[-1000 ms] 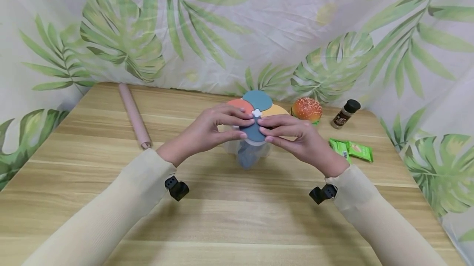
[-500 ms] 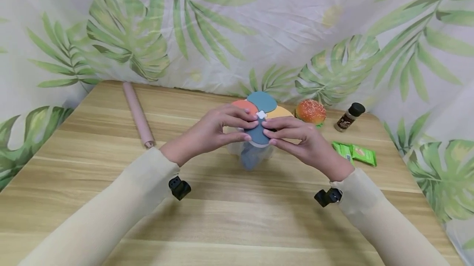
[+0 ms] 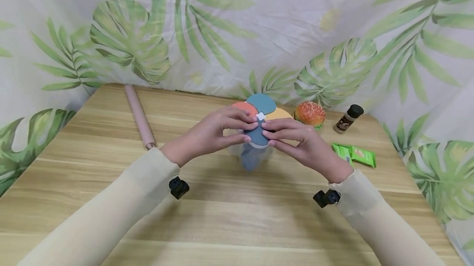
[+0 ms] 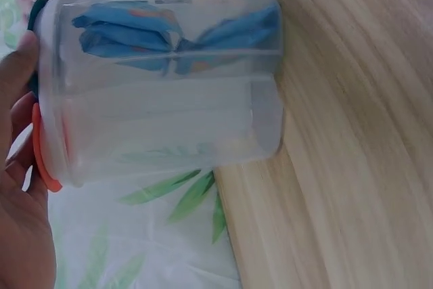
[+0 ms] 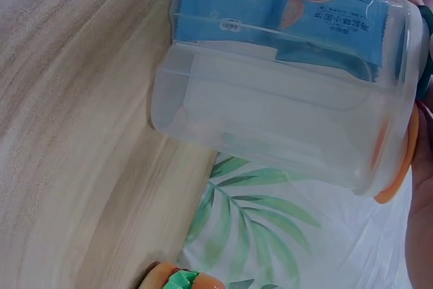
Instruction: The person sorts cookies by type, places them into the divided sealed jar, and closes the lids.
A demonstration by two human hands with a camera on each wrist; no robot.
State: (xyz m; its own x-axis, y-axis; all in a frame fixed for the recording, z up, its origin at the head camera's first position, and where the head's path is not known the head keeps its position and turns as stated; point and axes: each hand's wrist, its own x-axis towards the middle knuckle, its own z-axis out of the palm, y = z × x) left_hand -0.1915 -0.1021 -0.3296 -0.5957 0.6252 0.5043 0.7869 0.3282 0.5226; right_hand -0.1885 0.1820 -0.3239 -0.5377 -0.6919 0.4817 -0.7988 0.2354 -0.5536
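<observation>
Now | L hand point(image 3: 221, 129), R hand point(image 3: 301, 139) on lid point(image 3: 261, 103) | well off tbl point(image 3: 240, 216) sides

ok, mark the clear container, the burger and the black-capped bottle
Clear container point(image 4: 162, 109): left wrist view, on its bare side wall.
Burger point(image 3: 310, 113): head view, on the sesame bun top.
Black-capped bottle point(image 3: 345, 122): head view, on the label.

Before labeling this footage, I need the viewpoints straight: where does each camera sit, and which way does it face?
Head: worn on the head, facing forward and down at the table; left hand, right hand and sleeves show.
Left wrist: on that wrist, facing the clear container; left hand at the left edge.
Right wrist: on that wrist, facing the container; right hand at the right edge.
Shared: head and right-wrist views show the burger.
</observation>
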